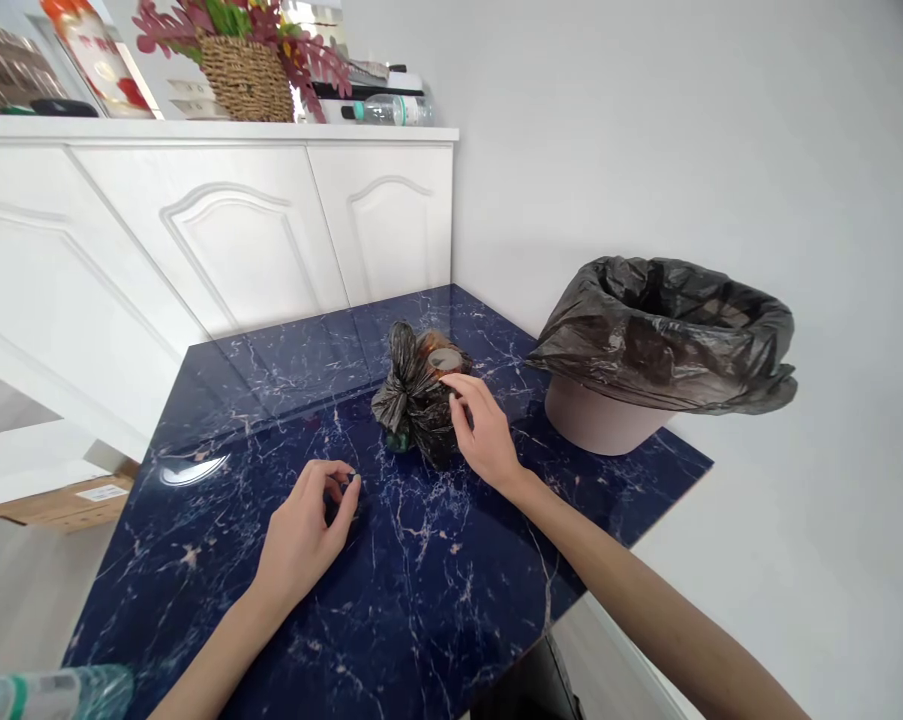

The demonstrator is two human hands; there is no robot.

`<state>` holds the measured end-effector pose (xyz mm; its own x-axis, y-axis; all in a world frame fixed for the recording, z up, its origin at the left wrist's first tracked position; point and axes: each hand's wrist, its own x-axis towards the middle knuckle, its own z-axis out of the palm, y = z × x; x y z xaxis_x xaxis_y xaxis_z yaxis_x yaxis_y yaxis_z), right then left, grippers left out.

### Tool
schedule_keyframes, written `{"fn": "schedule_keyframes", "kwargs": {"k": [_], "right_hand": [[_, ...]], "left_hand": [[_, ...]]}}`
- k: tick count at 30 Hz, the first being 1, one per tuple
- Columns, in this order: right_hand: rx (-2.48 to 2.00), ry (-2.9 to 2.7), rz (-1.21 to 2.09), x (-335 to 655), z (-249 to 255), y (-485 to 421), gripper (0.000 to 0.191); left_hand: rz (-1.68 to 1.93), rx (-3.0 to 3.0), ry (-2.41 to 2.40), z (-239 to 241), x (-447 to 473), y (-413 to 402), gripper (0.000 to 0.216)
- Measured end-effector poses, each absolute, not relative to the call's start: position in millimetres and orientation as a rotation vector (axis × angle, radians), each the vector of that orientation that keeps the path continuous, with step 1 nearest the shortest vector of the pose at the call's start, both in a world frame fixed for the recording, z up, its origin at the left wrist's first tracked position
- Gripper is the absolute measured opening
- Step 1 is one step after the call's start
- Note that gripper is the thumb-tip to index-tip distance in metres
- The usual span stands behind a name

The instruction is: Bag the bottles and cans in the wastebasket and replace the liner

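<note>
A small black plastic bag [413, 395], knotted at the top and stuffed with rubbish, sits on the dark blue marbled table [286, 600]. My right hand [485, 425] rests against the bag's right side, fingers curled onto the plastic. Lower left of the bag, my left hand [308, 525] lies on the table, fingers curled in a pinch round something small and dark that I cannot make out. A pink bin [601, 415] lined with a black bag [668, 335] stands open at the table's right corner, an arm's reach from my right hand.
White cabinets [218, 230] run behind the table, topped with a wicker basket of flowers [245, 70] and a lying water bottle [391, 108]. A plastic bottle [46, 692] shows at the bottom left corner. A white wall fills the right.
</note>
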<state>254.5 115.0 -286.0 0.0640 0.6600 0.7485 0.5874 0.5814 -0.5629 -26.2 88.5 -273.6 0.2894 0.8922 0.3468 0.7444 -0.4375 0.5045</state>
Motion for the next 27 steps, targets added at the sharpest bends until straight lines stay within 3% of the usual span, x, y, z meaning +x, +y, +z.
{"fn": "schedule_keyframes", "kwargs": {"k": [5, 12, 19, 23, 27], "right_hand": [[-1.035, -1.822, 0.318, 242, -292, 109, 0.048], [-1.210, -1.911, 0.320, 239, -301, 116, 0.068], [-0.969, -1.945, 0.412, 231, -295, 107, 0.061], [-0.732, -2.117, 0.566, 219, -286, 92, 0.061], [-0.777, -2.191, 0.418, 214, -286, 90, 0.054]], "left_hand": [[0.876, 2.345, 1.471, -274, -27, 87, 0.032], [0.868, 2.417, 1.423, -274, -26, 87, 0.030], [1.050, 2.570, 1.386, -278, -26, 86, 0.022], [1.174, 2.660, 1.285, -279, -27, 86, 0.037], [1.122, 2.750, 1.304, -280, -28, 89, 0.032]]}}
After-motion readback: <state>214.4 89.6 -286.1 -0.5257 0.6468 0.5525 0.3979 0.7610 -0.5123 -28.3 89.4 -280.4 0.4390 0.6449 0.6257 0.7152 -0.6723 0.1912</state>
